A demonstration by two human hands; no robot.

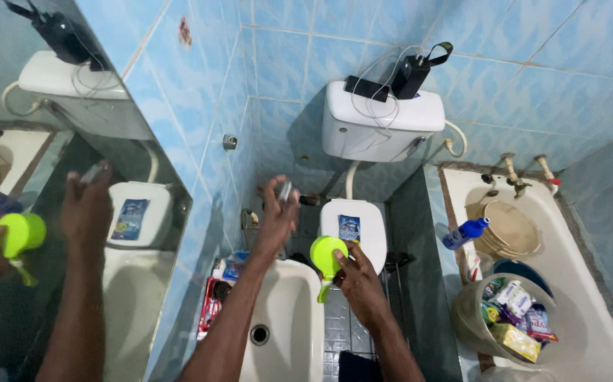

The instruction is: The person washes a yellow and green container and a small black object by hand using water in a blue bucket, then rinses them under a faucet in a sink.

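Above the white washbasin (289, 311), our right hand (357, 279) grips a lime-green plastic cup (326, 253) by its rim, fingers curled over the edge. Cup looks round, bright and glossy, with a green handle or stem hanging down below it toward the basin; its mouth faces the camera. It sits just over the basin's right edge, between the basin and the closed toilet lid (352, 230).

Our left hand (278, 212) is raised higher, fingers pinched on a small slim grey-silver object (285, 191); too small to tell what it is. That hand sits near the blue tiled wall and the mirror (52, 212), which reflects both arms and the green cup.

Outward: a blue packet (349, 226) lies on the toilet lid. White cistern (381, 124) behind it carries a black device with white cables (405, 74). Red and blue packages (218, 293) are wedged beside the basin's left side. To the right, a bathtub (589, 297) holds stacked tan basins (508, 230), a blue bottle (466, 233) and a clear bucket (473, 318) full of assorted sachets and packets.
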